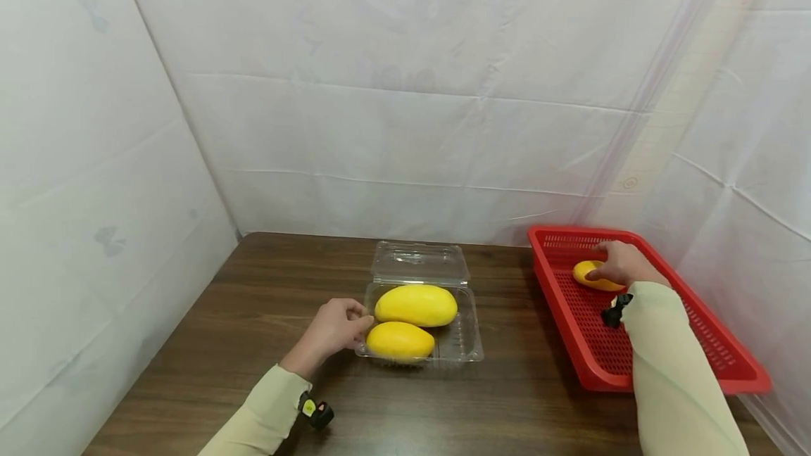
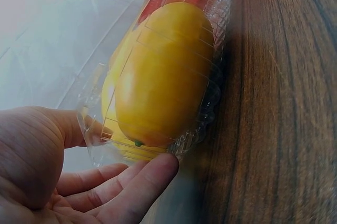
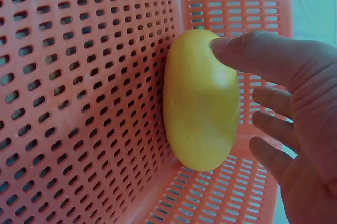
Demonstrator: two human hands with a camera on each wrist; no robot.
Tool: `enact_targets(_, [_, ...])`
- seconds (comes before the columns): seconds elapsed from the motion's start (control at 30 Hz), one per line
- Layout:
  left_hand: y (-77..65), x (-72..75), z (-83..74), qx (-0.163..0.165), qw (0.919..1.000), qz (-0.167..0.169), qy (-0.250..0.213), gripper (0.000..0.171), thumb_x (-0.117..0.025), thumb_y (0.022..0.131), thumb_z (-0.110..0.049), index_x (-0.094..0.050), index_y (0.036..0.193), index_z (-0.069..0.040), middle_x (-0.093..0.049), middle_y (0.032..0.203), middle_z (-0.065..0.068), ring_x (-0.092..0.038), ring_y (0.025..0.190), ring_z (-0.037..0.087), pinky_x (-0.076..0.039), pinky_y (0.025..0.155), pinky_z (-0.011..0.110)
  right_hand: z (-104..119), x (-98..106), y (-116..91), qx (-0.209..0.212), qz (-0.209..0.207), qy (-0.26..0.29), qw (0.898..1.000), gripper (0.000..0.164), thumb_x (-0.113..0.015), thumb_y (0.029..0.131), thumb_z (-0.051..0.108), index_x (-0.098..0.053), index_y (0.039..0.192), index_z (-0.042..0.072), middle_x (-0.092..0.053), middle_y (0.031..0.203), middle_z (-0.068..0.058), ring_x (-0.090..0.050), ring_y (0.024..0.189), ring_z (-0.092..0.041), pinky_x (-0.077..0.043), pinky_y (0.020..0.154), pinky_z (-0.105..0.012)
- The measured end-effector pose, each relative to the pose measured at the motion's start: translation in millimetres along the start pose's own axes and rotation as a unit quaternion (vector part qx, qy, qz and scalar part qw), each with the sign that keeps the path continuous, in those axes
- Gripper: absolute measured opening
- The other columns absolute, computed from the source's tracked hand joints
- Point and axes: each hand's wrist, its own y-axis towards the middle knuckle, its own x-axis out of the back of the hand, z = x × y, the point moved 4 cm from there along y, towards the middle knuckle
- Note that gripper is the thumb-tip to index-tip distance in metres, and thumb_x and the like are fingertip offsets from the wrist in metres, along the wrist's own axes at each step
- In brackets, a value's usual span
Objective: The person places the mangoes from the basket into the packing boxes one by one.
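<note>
In the head view my left hand [image 1: 338,329] is at the left end of a clear plastic clamshell box [image 1: 469,333], its lid folded back. The left wrist view shows the thumb and fingers pinching the box's rim. Inside lie two yellow oval fruits, a rear one [image 1: 416,305] and a front one [image 1: 400,340]; a small green stem nub shows on the nearer fruit [image 2: 166,74]. Inside the red basket [image 1: 573,343], my right hand [image 1: 624,264] reaches over a third yellow oval fruit [image 3: 200,103]. Its thumb overlaps the fruit near the stem, while the other fingers stand spread beside it.
The basket has slotted walls and a raised rim, and stands at the table's right side. Brown wood-grain table [image 1: 253,287] surrounds the box. White sheeting [image 1: 380,125] hangs behind and along both sides.
</note>
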Motion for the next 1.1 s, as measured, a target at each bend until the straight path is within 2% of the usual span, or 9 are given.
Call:
enact_targets(0.2, [-1.2,-0.9,-0.4,0.0,1.0,-0.001,0.001,0.025,-0.071,0.094,-0.016,-0.069,0.112,0.002,-0.068,0.085,0.009,-0.068,0.061,0.015,-0.063,0.059,0.031,-3,0,-2,-0.014,0.021,0.011,1.0,0.076,-0.083,0.083,0.036,-0.056,0.139,-0.008,-0.058,0.136,-0.034,-0.058,0.112,-0.041,-0.051,0.098,-0.063])
enact_targets(0.47, [-2.7,-1.5,-1.0,0.003,1.0,-0.001,-0.001,0.026,-0.071,0.095,-0.016,-0.069,0.112,0.002,-0.068,0.086,0.01,-0.067,0.061,0.015,-0.064,0.06,0.032,-9,-4,-1,-0.014,0.044,0.0,0.999,0.076,-0.083,0.081,0.031,-0.054,0.138,-0.01,-0.062,0.126,-0.031,-0.057,0.105,-0.039,-0.053,0.093,-0.058])
enact_targets(0.67, [-2.8,-2.8,-0.7,0.002,1.0,0.001,-0.003,0.026,-0.071,0.095,-0.017,-0.069,0.113,0.002,-0.069,0.086,0.009,-0.068,0.062,0.015,-0.064,0.06,0.032,-19,-6,-4,-0.049,0.069,0.053,0.995,0.079,-0.084,0.082,0.028,-0.05,0.143,-0.006,-0.06,0.128,-0.029,-0.052,0.11,-0.041,-0.053,0.092,-0.055])
enact_targets(0.83, [-1.9,-3.8,-1.9,0.0,1.0,0.0,-0.006,0.027,-0.071,0.094,-0.016,-0.069,0.113,0.003,-0.068,0.087,0.009,-0.068,0.061,0.015,-0.064,0.059,0.032,-24,-6,-7,-0.071,0.072,0.087,0.991,0.076,-0.083,0.083,0.025,-0.05,0.145,-0.002,-0.06,0.129,-0.025,-0.051,0.113,-0.04,-0.054,0.093,-0.056])
enact_targets(1.1, [-2.3,-5.2,-4.1,0.0,1.0,0.002,-0.009,0.025,-0.071,0.094,-0.016,-0.07,0.111,0.003,-0.069,0.084,0.009,-0.068,0.06,0.015,-0.063,0.058,0.031,-29,-7,-7,-0.049,0.055,0.053,0.996,0.079,-0.086,0.08,0.024,-0.049,0.142,-0.008,-0.061,0.128,-0.03,-0.057,0.106,-0.039,-0.056,0.091,-0.055])
